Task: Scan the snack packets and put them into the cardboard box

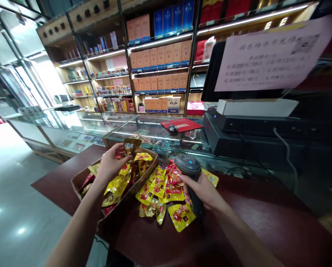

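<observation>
Over a cardboard box [145, 178], my left hand [114, 163] pinches a gold snack packet [132, 147] with a pale label facing me. Yellow and red snack packets [117, 185] fill the box below it. My right hand [201, 189] is wrapped around the handle of a dark barcode scanner [188, 165], whose head shows a small blue light. Beneath and beside the scanner lies a loose pile of yellow and red packets [157, 181] on the dark red table. A gold packet [153, 210] and a yellow packet [181, 217] lie at the pile's near edge.
Behind the dark red table [252, 222] stands a glass display counter [121, 128] with a computer mouse [172, 129] on a red mat [185, 125]. A monitor with a pink paper sign [266, 59] rises at the right, its cable hanging down. Shelves of boxed goods [160, 57] line the back.
</observation>
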`<action>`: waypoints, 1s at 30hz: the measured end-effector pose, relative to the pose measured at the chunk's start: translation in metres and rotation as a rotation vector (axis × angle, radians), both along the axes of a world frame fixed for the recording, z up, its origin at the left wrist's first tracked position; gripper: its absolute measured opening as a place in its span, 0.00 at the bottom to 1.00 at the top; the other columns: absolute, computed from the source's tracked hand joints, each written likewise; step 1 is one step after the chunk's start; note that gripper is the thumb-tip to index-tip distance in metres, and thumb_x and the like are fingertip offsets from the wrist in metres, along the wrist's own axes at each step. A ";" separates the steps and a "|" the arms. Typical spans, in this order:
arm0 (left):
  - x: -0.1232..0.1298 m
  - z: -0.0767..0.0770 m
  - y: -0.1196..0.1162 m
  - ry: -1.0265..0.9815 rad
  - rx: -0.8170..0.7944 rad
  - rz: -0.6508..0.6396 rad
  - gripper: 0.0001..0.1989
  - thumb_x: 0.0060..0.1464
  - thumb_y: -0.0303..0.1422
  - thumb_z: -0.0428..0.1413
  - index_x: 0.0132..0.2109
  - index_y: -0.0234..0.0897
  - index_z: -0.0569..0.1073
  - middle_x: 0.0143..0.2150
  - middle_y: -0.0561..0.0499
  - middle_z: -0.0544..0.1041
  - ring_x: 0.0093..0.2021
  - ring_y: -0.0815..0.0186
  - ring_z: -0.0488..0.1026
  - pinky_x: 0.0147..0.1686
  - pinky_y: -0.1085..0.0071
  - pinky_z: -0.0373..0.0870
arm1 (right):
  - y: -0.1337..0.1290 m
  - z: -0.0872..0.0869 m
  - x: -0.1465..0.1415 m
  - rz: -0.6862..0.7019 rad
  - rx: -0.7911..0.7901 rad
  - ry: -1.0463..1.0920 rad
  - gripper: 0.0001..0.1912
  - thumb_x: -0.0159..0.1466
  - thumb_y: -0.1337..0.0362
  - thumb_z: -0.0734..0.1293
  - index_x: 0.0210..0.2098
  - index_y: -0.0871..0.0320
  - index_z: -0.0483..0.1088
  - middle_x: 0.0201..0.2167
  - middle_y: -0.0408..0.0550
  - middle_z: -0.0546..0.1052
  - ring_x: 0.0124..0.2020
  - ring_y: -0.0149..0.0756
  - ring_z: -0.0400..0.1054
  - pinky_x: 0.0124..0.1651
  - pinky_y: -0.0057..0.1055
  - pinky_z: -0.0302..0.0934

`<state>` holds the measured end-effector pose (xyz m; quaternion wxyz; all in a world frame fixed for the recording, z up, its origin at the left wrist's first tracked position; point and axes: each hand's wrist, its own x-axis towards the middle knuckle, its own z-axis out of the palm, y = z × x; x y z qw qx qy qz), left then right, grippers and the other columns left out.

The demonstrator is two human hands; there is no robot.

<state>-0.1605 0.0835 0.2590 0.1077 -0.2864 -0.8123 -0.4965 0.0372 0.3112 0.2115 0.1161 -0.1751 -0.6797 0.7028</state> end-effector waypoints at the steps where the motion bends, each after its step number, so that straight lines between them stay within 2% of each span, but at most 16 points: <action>1: -0.007 0.006 -0.011 0.044 -0.037 0.057 0.21 0.42 0.36 0.63 0.46 0.39 0.73 0.41 0.48 0.79 0.40 0.60 0.76 0.39 0.68 0.71 | 0.000 -0.001 0.000 0.003 0.001 -0.003 0.14 0.56 0.54 0.67 0.27 0.59 0.68 0.12 0.40 0.67 0.11 0.29 0.61 0.15 0.26 0.55; 3: -0.018 0.015 -0.027 0.130 -0.140 0.185 0.20 0.43 0.37 0.61 0.46 0.40 0.73 0.41 0.48 0.79 0.42 0.59 0.76 0.41 0.68 0.71 | 0.000 -0.002 0.000 0.006 -0.002 -0.011 0.14 0.57 0.54 0.67 0.27 0.59 0.68 0.12 0.40 0.67 0.11 0.29 0.61 0.15 0.26 0.55; 6: -0.025 0.018 -0.034 0.205 -0.306 0.318 0.20 0.45 0.38 0.59 0.48 0.41 0.73 0.42 0.48 0.80 0.43 0.59 0.76 0.43 0.66 0.69 | 0.000 -0.003 0.000 0.006 0.001 -0.004 0.13 0.57 0.55 0.67 0.27 0.59 0.67 0.12 0.39 0.67 0.11 0.28 0.61 0.16 0.25 0.55; 10: -0.015 0.013 -0.022 0.250 -0.371 0.257 0.19 0.49 0.41 0.58 0.48 0.41 0.73 0.46 0.49 0.79 0.45 0.59 0.75 0.45 0.67 0.68 | 0.001 -0.004 0.000 0.005 0.021 0.007 0.12 0.58 0.56 0.66 0.28 0.60 0.67 0.12 0.39 0.68 0.10 0.28 0.61 0.15 0.25 0.55; 15: 0.018 0.002 0.014 0.327 -0.386 0.158 0.16 0.52 0.42 0.56 0.46 0.43 0.75 0.44 0.50 0.79 0.45 0.58 0.75 0.44 0.66 0.67 | 0.001 -0.004 0.000 0.015 0.038 0.015 0.12 0.58 0.57 0.65 0.28 0.60 0.67 0.12 0.38 0.67 0.10 0.27 0.61 0.15 0.24 0.55; 18: 0.041 -0.016 0.044 0.336 -0.443 0.039 0.14 0.53 0.40 0.56 0.45 0.42 0.75 0.44 0.50 0.79 0.44 0.59 0.74 0.44 0.67 0.67 | 0.001 -0.003 0.000 0.005 0.032 0.024 0.11 0.58 0.57 0.65 0.28 0.59 0.67 0.12 0.38 0.67 0.10 0.27 0.61 0.15 0.24 0.55; 22: 0.065 -0.055 0.081 0.284 -0.648 -0.137 0.14 0.53 0.36 0.56 0.47 0.40 0.74 0.44 0.46 0.78 0.45 0.59 0.74 0.44 0.68 0.66 | 0.004 -0.004 -0.001 -0.014 0.017 0.029 0.11 0.58 0.57 0.65 0.27 0.59 0.67 0.11 0.38 0.67 0.10 0.27 0.60 0.15 0.24 0.55; 26: 0.073 -0.088 0.106 0.197 -0.927 -0.122 0.17 0.51 0.37 0.57 0.47 0.33 0.73 0.43 0.38 0.77 0.43 0.54 0.75 0.41 0.65 0.68 | 0.006 -0.004 -0.001 -0.020 -0.010 0.016 0.10 0.57 0.58 0.66 0.26 0.59 0.66 0.12 0.39 0.67 0.11 0.27 0.60 0.14 0.24 0.55; 30: 0.075 -0.097 0.121 0.174 -1.045 -0.063 0.19 0.52 0.41 0.56 0.43 0.28 0.74 0.40 0.34 0.77 0.42 0.50 0.75 0.38 0.63 0.70 | 0.005 -0.003 0.000 -0.040 -0.008 0.028 0.10 0.57 0.59 0.66 0.25 0.58 0.66 0.12 0.39 0.67 0.11 0.26 0.60 0.15 0.23 0.55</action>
